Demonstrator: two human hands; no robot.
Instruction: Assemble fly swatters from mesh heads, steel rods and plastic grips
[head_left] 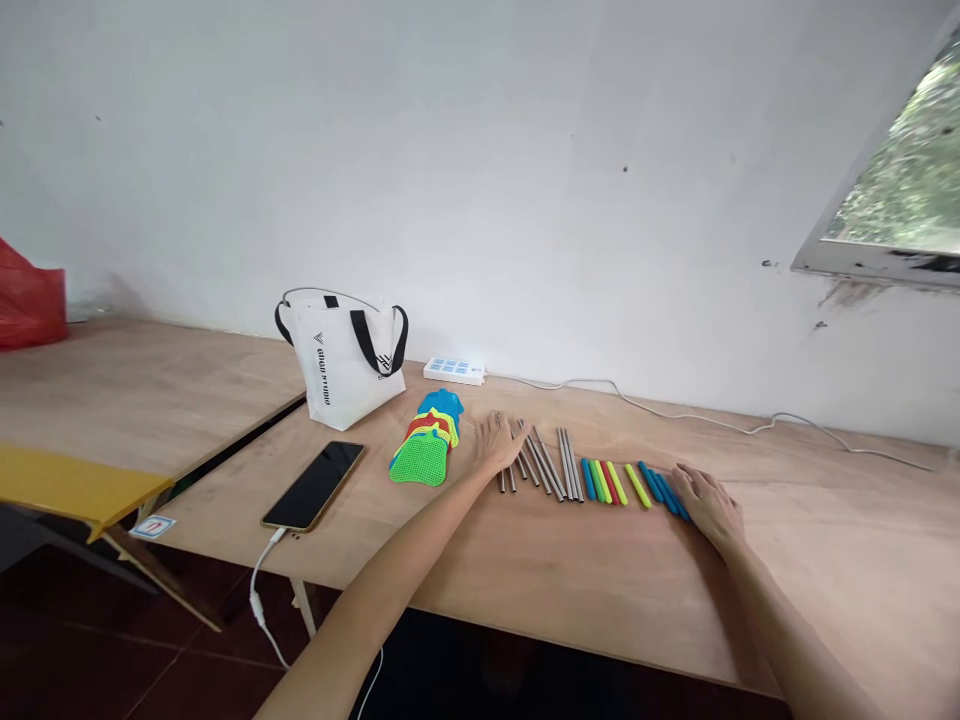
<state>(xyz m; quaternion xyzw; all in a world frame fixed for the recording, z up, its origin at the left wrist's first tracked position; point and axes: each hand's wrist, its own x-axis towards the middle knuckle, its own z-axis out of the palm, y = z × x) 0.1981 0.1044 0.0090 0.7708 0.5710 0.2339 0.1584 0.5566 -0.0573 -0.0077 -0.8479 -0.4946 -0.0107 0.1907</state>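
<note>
My left hand [498, 445] lies with fingers spread over the left end of a row of thin metal tubes [547, 465], partly covering some of them. My right hand [709, 502] rests at the right end of the row, fingers stretched out and touching several blue handle-like sticks [660, 488]. Between the hands lie more coloured sticks, among them a red stick [610, 482] and a yellow-green stick [638, 486] set slightly apart. Left of my left hand is an overlapping stack of perforated plastic pieces [420, 460], like fly swatter heads, in green, red, yellow and blue.
A smartphone [315, 487] with a white cable lies near the table's front left. Behind it stands a white tote bag [341, 370] with black handles. A white power strip [454, 372] sits by the wall, its cord running right. A red plastic bag [30, 300] is far left.
</note>
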